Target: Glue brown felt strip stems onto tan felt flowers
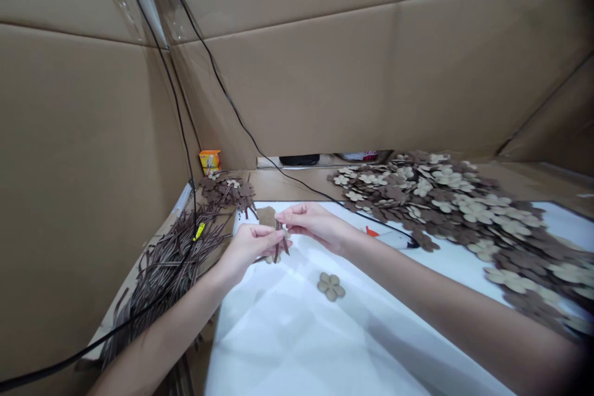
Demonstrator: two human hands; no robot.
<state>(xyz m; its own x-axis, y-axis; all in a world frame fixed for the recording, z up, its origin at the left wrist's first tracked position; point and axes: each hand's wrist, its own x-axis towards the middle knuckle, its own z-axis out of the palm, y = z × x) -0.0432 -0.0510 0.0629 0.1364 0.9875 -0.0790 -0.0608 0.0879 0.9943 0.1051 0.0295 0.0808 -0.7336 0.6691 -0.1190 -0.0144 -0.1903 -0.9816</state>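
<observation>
Both hands meet above the far left part of the white board. Between them hang thin dark brown strips, pinched at the fingertips. My left hand is closed on the strips from the near side. My right hand pinches their upper part between thumb and fingers. A tan piece shows just behind the fingers, and a pale petal shape peeks out under them; how these join the strips is hidden. A single beige five-petal flower cutout lies on the board, nearer to me and apart from both hands.
A large heap of brown and beige flower cutouts spreads over the right. Many loose strips and a yellow clip-like item lie at left. A glue gun with a black cord rests behind my right forearm. Cardboard walls enclose the place; an orange box stands in the corner.
</observation>
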